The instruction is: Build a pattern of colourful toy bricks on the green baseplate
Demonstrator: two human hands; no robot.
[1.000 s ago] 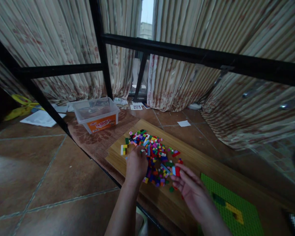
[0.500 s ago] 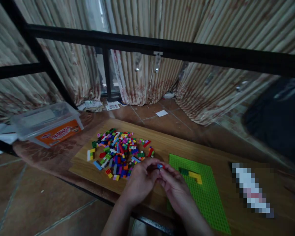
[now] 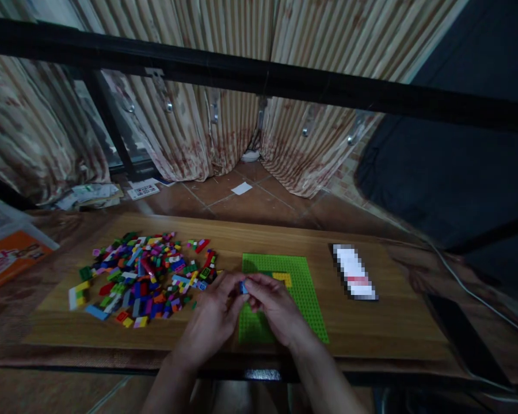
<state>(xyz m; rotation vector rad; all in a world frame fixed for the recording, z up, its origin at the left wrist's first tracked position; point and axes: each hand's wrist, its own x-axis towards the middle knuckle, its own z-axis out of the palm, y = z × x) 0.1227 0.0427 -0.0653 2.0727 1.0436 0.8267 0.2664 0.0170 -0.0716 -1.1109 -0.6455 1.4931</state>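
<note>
I'm watching the left hand (image 3: 213,310) and right hand (image 3: 278,310) meeting, both pinching a small blue toy brick (image 3: 243,287) between fingertips, over the left edge of the green studded baseplate (image 3: 304,310). Squeezing evenly from opposite sides should be stopping so small a piece twisting.

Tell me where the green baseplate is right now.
In the head view, the green baseplate lies near the middle of the wooden board, right of the pile of bricks, partly covered by the right hand.
</note>
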